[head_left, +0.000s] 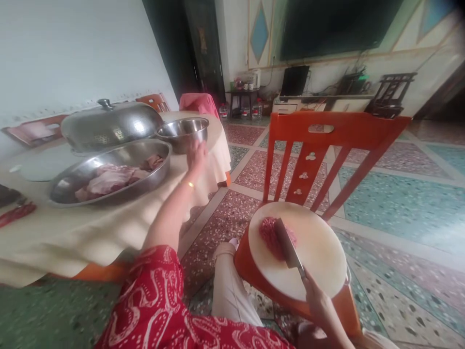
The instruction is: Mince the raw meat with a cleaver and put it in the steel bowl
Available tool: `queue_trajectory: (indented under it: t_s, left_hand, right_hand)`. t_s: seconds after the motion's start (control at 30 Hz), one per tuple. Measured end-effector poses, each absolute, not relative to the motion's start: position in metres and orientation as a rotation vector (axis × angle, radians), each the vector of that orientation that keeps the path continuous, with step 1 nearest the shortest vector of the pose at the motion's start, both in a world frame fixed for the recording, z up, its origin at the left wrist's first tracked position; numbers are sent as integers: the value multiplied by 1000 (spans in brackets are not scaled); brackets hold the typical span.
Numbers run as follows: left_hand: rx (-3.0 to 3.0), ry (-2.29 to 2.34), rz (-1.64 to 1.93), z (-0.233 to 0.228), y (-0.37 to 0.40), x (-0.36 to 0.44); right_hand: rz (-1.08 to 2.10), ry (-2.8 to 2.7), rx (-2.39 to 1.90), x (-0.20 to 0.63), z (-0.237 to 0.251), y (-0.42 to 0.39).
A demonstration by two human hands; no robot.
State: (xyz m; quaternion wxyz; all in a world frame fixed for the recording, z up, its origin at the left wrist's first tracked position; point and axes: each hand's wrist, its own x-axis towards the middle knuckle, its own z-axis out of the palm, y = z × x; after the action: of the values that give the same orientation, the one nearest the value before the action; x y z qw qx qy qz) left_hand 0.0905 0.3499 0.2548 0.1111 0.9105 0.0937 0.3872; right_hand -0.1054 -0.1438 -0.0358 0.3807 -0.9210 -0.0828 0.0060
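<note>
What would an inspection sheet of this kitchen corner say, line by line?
Surface: round chopping board lying on the seat of an orange chair; clothed table to the left.
Job's things: minced meat on the board; knife blade resting on it; steel tray with raw meat pieces.
Clutter: steel bowl, domed lid.
Hands: right hand grips the knife handle; left hand reaches out at the tray's edge, beside the bowl.
Cables: nothing seen clearly.
Surroundings: terrazzo floor, dark screen on the wall.
</note>
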Motion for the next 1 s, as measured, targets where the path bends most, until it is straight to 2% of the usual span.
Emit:
queue_trajectory:
  t_s: [0.1,0.3,0.4,0.53,0.7,1.0]
  left_hand:
    - [2742,416,1206,297,376,111]
    - [2884,849,758,316,414,128]
    - [2962,758,851,309,428,127]
    - [3040,501,936,307,409,103]
    - [3032,503,912,308,371,85]
    - [2920,475,1019,302,356,76]
  right_hand:
    - [90,-98,-2315,-106,-39,-145]
    - [146,-168,-2192,-106,-6,-137]
    - [222,-84,-2184,-103,10,-130]
    - [244,-71,-2220,-106,-1,-134]
    - [276,-6,-2248,-102,-23,-144]
    - [266,-53,-2162,-101,-2,-144]
